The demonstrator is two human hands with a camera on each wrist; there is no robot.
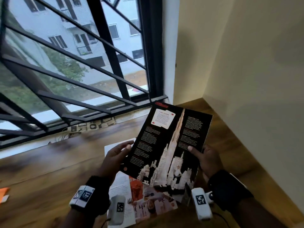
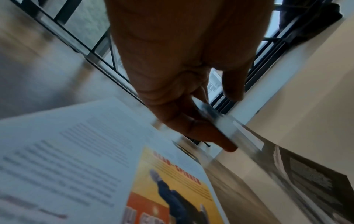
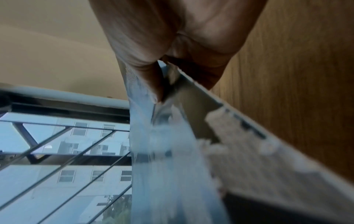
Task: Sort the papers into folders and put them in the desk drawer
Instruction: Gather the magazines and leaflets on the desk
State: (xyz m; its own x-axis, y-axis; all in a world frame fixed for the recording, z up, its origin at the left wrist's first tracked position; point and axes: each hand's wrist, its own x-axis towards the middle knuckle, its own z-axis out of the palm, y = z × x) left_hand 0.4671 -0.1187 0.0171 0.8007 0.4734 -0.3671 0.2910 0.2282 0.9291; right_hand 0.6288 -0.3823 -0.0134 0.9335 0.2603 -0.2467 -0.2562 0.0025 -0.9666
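A black glossy page [image 1: 166, 145] with a white card tower printed on it is raised above the wooden desk [image 1: 49, 170], tilted toward me. My left hand [image 1: 118, 153] holds its left edge, thumb on top. My right hand [image 1: 205, 157] pinches its right edge, thumb on the print. The left wrist view shows the left hand [image 2: 191, 121] with its fingers under the page's edge [image 2: 226, 122]. The right wrist view shows the right hand [image 3: 164, 75] gripping the page [image 3: 172, 151] edge-on. Below lie more papers [image 1: 144, 199]: a white text sheet [image 2: 67, 151] and an orange-yellow leaflet [image 2: 172, 189].
A barred window [image 1: 74, 63] runs along the desk's far side. A cream wall [image 1: 246, 63] closes off the right. A patterned strip [image 1: 92, 125] lies on the sill. Something orange [image 1: 4, 191] sits at the desk's left edge. A white sheet [image 1: 115, 145] lies behind the left hand.
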